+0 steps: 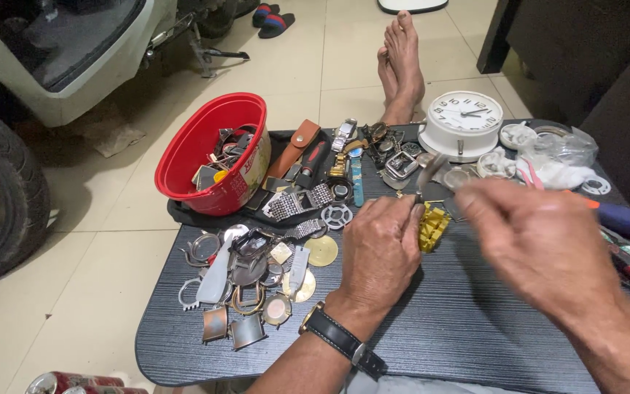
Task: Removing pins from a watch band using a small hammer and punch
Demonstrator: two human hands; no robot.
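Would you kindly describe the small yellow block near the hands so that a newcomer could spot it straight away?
Start at the dark table, then find the person's left hand with the wristwatch. Just to the right of its fingertips, below the white clock, sits the yellow block. It is the only bright yellow, ridged plastic piece among grey and brass watch parts.

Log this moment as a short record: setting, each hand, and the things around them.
setting: low dark table on a tiled floor, seen from the head camera
left hand: fist closed on a small tool, wristwatch on the wrist
right hand: blurred, raised near the left; contents cannot be told
near the hands: yellow block
left of table: red bowl of watch parts, loose watch cases
far edge: white clock
right edge: screwdrivers
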